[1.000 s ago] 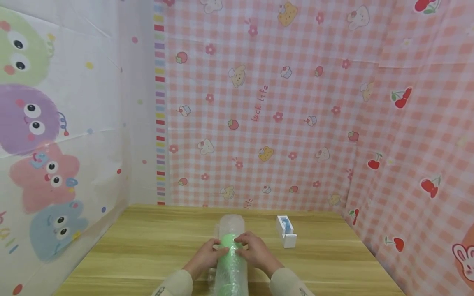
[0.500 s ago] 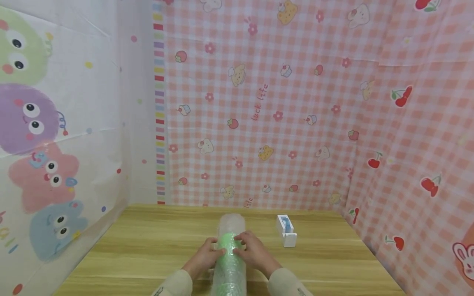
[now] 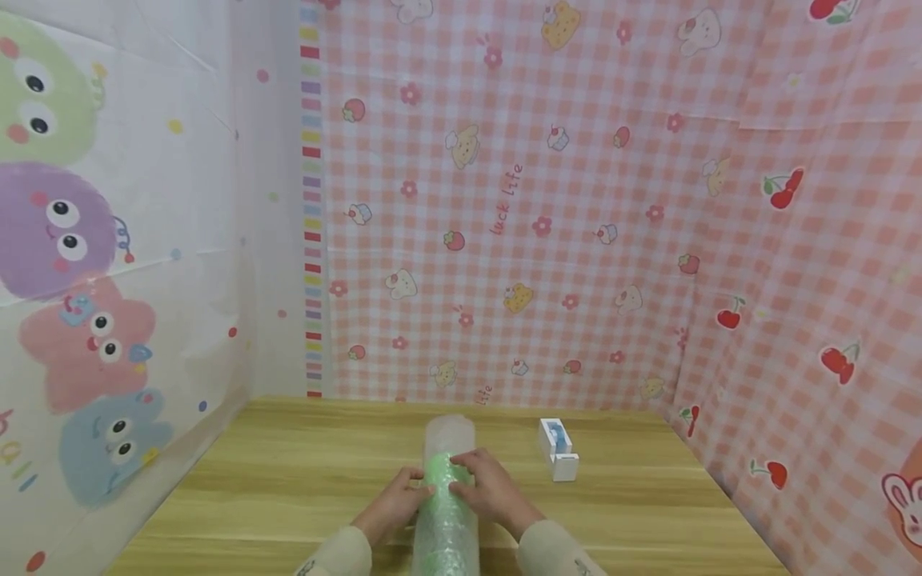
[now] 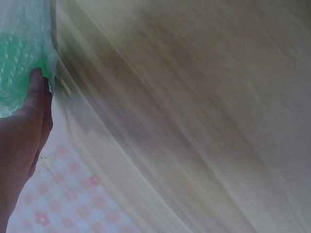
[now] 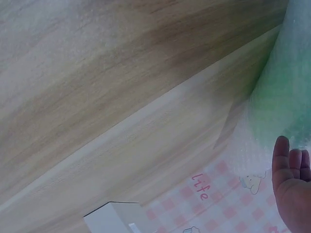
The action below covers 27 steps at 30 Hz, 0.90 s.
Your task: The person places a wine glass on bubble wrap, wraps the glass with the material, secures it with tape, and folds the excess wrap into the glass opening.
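A long bundle of clear bubble wrap (image 3: 450, 436), green showing through it, lies lengthwise on the table and runs off the bottom of the head view. What the green thing inside is, I cannot tell. My left hand (image 3: 398, 500) holds its left side, thumb and fingers bent against the wrap. On the opposite side my right hand (image 3: 493, 490) grips it, with its forefinger and thumb reaching onto the top. In the left wrist view, the left fingers (image 4: 34, 94) lie along the wrap's edge. The right wrist view has the right fingers (image 5: 282, 160) bent beside the green part.
A white tape dispenser (image 3: 558, 450) with a blue roll stands on the wooden table (image 3: 288, 480), to the right of the bundle. A pink checked cloth (image 3: 504, 264) hangs behind the table, and a cartoon-print sheet (image 3: 194, 160) hangs at the left.
The loose flap at the bundle's left side has gone in against the roll, which looks tighter. My hands have shifted slightly left on it. The tape dispenser has stayed put.
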### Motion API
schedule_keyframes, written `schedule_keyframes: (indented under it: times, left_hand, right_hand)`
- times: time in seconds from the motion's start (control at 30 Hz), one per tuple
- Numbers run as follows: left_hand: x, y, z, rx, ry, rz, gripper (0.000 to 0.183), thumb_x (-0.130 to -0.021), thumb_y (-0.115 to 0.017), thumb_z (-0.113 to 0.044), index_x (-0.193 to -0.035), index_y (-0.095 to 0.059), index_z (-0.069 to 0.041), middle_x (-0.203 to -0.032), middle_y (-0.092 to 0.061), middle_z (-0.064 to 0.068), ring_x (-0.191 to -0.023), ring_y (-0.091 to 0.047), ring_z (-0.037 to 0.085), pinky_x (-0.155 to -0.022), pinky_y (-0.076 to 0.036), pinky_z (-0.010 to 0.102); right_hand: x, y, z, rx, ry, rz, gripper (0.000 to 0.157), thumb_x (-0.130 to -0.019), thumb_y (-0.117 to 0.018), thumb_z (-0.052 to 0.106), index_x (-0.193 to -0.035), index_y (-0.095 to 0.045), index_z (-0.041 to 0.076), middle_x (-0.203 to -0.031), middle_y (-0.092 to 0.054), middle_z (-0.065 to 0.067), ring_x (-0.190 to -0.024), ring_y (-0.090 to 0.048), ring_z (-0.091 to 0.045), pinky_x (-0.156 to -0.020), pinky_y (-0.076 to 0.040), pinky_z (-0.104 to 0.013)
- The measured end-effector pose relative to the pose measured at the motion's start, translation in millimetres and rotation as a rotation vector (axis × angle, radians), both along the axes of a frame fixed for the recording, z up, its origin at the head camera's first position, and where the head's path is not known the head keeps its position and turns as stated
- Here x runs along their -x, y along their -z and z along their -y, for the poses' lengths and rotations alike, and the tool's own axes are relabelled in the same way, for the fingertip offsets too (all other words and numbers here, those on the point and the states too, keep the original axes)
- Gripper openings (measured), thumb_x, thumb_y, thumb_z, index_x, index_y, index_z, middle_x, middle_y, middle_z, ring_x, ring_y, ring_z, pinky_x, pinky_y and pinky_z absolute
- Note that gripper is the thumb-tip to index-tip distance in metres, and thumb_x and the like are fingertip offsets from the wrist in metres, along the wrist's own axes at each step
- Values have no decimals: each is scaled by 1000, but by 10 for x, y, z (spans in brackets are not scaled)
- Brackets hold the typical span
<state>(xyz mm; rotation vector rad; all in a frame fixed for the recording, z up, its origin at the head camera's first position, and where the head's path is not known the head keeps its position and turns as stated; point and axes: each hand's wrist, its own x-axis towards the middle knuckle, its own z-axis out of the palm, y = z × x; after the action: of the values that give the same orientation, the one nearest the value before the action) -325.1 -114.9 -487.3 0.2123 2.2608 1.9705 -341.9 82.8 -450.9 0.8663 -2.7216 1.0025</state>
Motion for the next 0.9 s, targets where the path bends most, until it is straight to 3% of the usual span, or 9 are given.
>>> schedule_keyframes:
  times: [0.2,0.33,0.4,0.47,0.6,0.7,0.83,0.9]
  left_hand:
    - [-8,-48,25,65,-8,21,45,-100,-56,-17,-131,-36,9,-108,-58,23,-96,-61,29,-86,-52,47]
    - [7,-89,21,121,-27,62,44,-99,-58,-19,-131,-40,6,-117,-54,27,-109,-55,44,-93,-46,60]
    - [17,-96,10,112,-31,95,45,-99,-58,-19,-132,-40,5,-124,-50,30,-118,-48,51,-95,-43,65]
    - [16,-84,-9,76,-25,121,47,-100,-58,-19,-133,-36,7,-126,-49,32,-120,-48,52,-95,-45,62]
    - [21,-54,-31,77,-45,134,54,-99,-59,-24,-131,-33,11,-116,-54,25,-102,-60,38,-82,-53,44]
    - [33,-49,-36,130,-77,138,55,-97,-61,-30,-127,-38,11,-103,-56,16,-87,-57,25,-70,-45,32]
    - [47,-34,-47,156,-75,152,58,-96,-62,-33,-124,-45,15,-86,-55,8,-71,-51,18,-61,-39,25]
    - [55,-18,-56,134,-55,158,56,-97,-60,-32,-122,-49,17,-85,-59,8,-71,-54,16,-61,-44,25]
  right_hand:
    - [-23,-55,17,-54,-14,-30,37,-91,-72,22,-122,-67,2,-113,-56,-12,-103,-57,-31,-90,-50,-48]
    - [-19,-76,14,-81,-21,-45,35,-90,-73,20,-120,-68,1,-109,-56,-10,-98,-57,-28,-85,-51,-43]
    - [-12,-77,8,-86,-22,-37,35,-90,-74,20,-119,-69,1,-108,-56,-9,-97,-57,-26,-83,-51,-41]
    - [-3,-74,-3,-80,-24,-26,35,-90,-74,19,-119,-69,1,-107,-56,-8,-96,-57,-26,-82,-51,-40]
    - [24,-53,-32,-61,-18,-8,35,-90,-74,18,-120,-69,1,-106,-56,-7,-97,-58,-27,-84,-51,-42]
    - [34,-40,-52,-52,-4,13,35,-89,-74,19,-120,-69,2,-106,-55,-5,-98,-57,-26,-83,-51,-42]
    - [28,-36,-73,-36,3,37,36,-89,-74,19,-121,-68,2,-108,-56,-5,-97,-56,-25,-80,-51,-39]
    - [19,-40,-84,-25,2,33,36,-89,-74,19,-120,-68,2,-110,-57,-7,-96,-57,-26,-79,-51,-38]
